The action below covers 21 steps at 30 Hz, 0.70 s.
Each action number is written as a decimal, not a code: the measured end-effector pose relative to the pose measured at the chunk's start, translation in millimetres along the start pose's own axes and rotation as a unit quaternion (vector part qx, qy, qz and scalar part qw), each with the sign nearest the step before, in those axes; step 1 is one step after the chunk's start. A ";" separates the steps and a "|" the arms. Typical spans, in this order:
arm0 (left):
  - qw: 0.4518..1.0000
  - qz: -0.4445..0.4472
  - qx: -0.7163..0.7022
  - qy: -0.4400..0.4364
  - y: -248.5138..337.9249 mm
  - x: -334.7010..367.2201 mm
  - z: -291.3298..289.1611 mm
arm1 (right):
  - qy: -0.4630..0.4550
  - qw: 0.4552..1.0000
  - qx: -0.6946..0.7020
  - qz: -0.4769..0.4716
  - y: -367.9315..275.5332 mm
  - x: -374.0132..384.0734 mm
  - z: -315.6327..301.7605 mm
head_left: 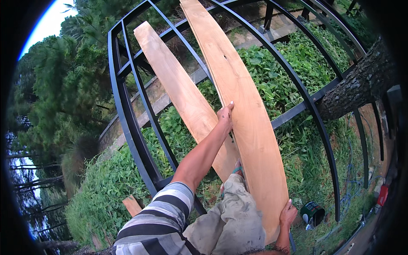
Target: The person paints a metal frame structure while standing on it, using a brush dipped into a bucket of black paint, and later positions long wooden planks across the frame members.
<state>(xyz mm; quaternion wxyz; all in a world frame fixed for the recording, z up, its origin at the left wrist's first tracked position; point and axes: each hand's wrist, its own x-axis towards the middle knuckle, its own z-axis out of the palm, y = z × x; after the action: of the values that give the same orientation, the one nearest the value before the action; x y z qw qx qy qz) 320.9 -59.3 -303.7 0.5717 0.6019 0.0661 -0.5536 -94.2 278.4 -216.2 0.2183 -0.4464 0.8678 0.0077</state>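
A long, wide wooden plank (250, 114) lies lengthwise in front of me, across a dark metal frame (140, 110). Along its left side a doubled edge shows, so a second board may lie under it. My left hand (226, 115) grips that left edge about midway, thumb on top and fingers hidden below. Near the plank's close end, my right hand (289, 213) is closed on the right edge. Another wooden plank (178, 91) lies to the left, at an angle, and my feet are on or beside its near part, partly hidden by my trousers.
Open gaps between the frame's bars show green plants (280, 63) below. A tree trunk (361, 85) crosses the frame at right. A dark can (312, 212) stands near my right hand. A short wood piece (132, 205) is at lower left, a red object (382, 195) far right.
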 end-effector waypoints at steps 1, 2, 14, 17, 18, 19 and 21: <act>0.999 -0.021 -0.022 -0.017 -2.6 -10.0 -7.9 | 0.004 1.000 -0.002 0.001 9.1 -6.1 -1.3; 0.998 -0.041 -0.047 -0.029 -6.0 -24.6 -17.7 | 0.005 1.000 -0.007 -0.001 18.7 -13.6 -4.5; 0.996 0.017 -0.090 -0.004 -22.8 -100.1 -74.7 | 0.030 0.998 -0.011 -0.056 74.2 -41.4 -12.3; 0.996 0.020 -0.084 0.000 -17.3 -108.8 -87.5 | 0.039 0.996 -0.012 -0.078 80.9 -33.4 -10.1; 0.997 0.021 -0.079 0.000 -15.0 -109.2 -90.9 | 0.038 0.995 -0.013 -0.086 79.5 -29.8 -9.4; 0.996 0.022 -0.081 0.014 -11.4 -107.9 -93.4 | 0.036 0.995 -0.014 -0.094 78.5 -24.8 -10.2; 0.995 0.018 -0.087 0.046 -11.5 -105.9 -102.7 | 0.027 0.994 -0.017 -0.103 70.5 -19.2 -18.6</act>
<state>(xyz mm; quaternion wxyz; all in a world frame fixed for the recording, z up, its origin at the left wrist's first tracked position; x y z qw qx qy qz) 333.3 81.4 -259.6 0.6280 0.5759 0.1297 -0.5071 -146.4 331.7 -204.7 0.1866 -0.5366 0.8228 -0.0126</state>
